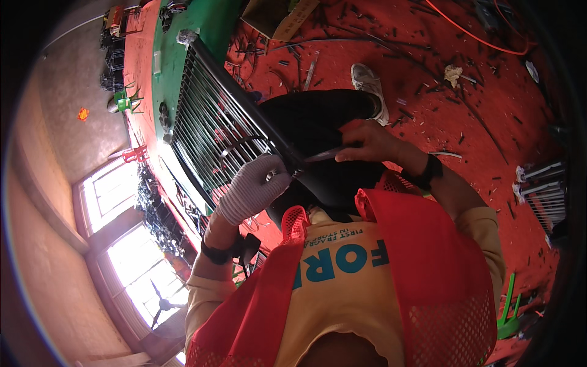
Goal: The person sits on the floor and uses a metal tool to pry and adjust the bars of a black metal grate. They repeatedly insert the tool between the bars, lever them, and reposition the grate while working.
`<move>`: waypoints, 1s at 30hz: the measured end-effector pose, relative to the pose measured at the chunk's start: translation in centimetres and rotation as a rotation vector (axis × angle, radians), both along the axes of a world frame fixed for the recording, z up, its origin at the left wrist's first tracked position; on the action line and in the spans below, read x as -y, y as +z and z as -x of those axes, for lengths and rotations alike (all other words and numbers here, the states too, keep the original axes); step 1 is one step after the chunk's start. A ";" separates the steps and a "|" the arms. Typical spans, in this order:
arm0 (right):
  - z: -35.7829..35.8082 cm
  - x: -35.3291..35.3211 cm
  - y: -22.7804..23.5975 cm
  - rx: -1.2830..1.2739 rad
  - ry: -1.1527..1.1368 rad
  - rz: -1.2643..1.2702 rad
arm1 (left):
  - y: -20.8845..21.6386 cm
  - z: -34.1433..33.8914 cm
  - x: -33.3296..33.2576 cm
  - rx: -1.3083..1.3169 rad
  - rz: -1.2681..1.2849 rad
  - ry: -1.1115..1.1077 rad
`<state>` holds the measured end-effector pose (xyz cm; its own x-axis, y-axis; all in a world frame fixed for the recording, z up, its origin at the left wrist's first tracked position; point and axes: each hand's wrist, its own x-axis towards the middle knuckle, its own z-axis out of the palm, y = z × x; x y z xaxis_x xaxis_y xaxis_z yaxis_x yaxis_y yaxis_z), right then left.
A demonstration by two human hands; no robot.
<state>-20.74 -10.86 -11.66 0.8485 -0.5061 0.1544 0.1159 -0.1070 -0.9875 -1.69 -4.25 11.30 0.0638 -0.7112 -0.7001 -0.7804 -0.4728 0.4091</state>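
A black metal frame (239,98) strung with many thin parallel bars leans across my lap, slanting up and to the left. My left hand (255,188), in a pale striped knit glove, is closed at the frame's lower end; a small shiny bit shows by its fingers. From that same corner a pale, thin strip (324,155), perhaps tape or plastic film, stretches to the right. Its other end is pinched in my bare right hand (370,145). Clear wrapping (186,37) covers the frame's far top corner. A curved dark bar (239,142) stands out beside the glove.
Dark offcuts and scraps litter the red floor (422,147). An open cardboard box (280,18) lies at the top. Another barred rack (544,202) is at the right, with a green plastic stool (509,312) below it. An orange cable (465,29) curves across the top right.
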 end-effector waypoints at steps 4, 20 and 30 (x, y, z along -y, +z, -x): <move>0.1 -0.1 0.0 0.013 -0.052 0.061 | 0.8 0.5 0.9 0.060 -0.067 -0.064; 0.1 0.0 0.1 0.053 -0.107 0.090 | 0.4 0.2 3.6 0.010 -0.297 -0.114; 1.0 1.2 -0.9 0.108 -0.298 0.484 | 1.1 2.4 3.6 0.278 -0.209 -0.288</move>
